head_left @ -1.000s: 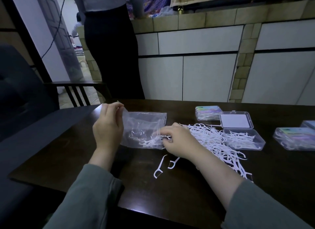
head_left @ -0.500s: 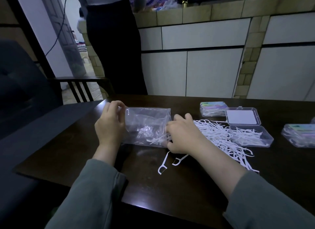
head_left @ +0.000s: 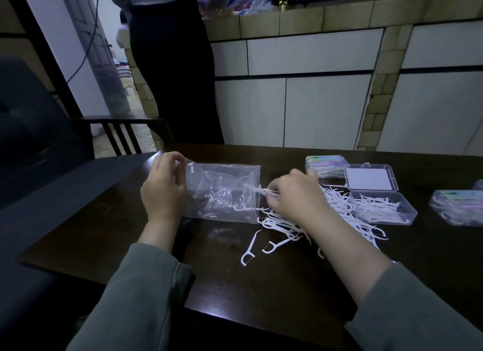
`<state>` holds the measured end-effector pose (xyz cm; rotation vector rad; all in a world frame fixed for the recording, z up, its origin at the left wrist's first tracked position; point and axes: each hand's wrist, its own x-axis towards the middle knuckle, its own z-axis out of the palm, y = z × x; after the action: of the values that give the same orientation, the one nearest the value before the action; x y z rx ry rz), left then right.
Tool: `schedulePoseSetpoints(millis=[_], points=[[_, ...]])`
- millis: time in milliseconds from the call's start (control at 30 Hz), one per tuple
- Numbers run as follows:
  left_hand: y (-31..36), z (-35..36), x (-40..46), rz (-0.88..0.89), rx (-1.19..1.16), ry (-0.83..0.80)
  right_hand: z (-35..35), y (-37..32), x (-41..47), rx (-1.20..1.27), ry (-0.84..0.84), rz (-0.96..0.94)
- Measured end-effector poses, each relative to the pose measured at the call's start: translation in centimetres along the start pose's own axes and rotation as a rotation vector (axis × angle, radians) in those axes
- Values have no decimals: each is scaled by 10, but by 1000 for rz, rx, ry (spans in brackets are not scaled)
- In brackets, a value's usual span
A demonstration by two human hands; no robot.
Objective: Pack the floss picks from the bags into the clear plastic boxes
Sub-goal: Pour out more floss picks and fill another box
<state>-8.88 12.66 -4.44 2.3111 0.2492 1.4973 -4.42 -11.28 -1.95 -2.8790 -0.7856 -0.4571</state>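
Observation:
A clear plastic bag (head_left: pixel 222 191) lies on the dark wooden table (head_left: pixel 235 277), its mouth facing right. My left hand (head_left: pixel 163 191) pinches the bag's left end. At the bag's mouth my right hand (head_left: pixel 292 196) grips a few white floss picks (head_left: pixel 257 190) that stick out of it; one pick still lies inside near the opening. A pile of loose floss picks (head_left: pixel 337 207) spreads under and right of my right hand, with two stray picks (head_left: pixel 258 247) in front. An open clear box (head_left: pixel 381 207), partly filled with picks, sits right of the pile, its lid (head_left: pixel 369 179) folded back.
Closed, filled boxes stand at the back (head_left: pixel 325 165) and at the right edge (head_left: pixel 456 205). A person in dark clothes (head_left: pixel 172 68) stands beyond the table's far left corner. A dark chair (head_left: pixel 39 147) sits to the left. White cabinets (head_left: pixel 313 105) line the back.
My right hand has drawn back from the bag's mouth, pulling a few picks out with it. More picks now lie on the table below the opening. My left hand keeps holding the bag.

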Motion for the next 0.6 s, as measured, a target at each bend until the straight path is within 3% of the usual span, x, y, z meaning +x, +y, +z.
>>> schedulePoseSetpoints(millis=[133, 233, 333, 400, 600], points=[[-2, 0, 0, 1, -10, 17, -1, 7, -2, -27, -8, 159], [2, -3, 0, 5, -23, 40, 3, -3, -4, 59, 66, 21], [6, -5, -1, 27, -38, 62, 8, -14, -3, 18, -4, -137], [5, -6, -1, 47, -35, 64, 12, -15, -1, -12, -73, -120], [3, -6, 0, 9, -25, 68, 12, -12, -3, -75, -9, 22]])
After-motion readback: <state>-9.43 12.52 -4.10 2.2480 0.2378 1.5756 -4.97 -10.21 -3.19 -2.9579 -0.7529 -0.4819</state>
